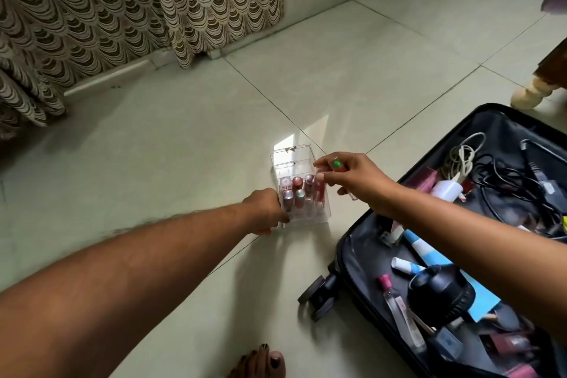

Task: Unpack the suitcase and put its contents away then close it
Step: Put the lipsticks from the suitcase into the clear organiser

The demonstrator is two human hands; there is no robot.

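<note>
My left hand is curled round the near left corner of the clear organiser box on the floor, holding it steady. My right hand hovers just over the box's right side, finger and thumb pinching a slim tube that I'm lowering in beside the others; a second small piece seems tucked under that palm, though I can't tell what it is. Several pink and rose lip tubes already stand upright in the box, so that part of the unpacking is under way. To the right of the box the suitcase lies wide open and is far from empty: a tangle of cables, a white bottle, a black round gadget, a blue-and-white tube and more cosmetics. I'd judge most of the job is left, and closing the case is a long way off.
</note>
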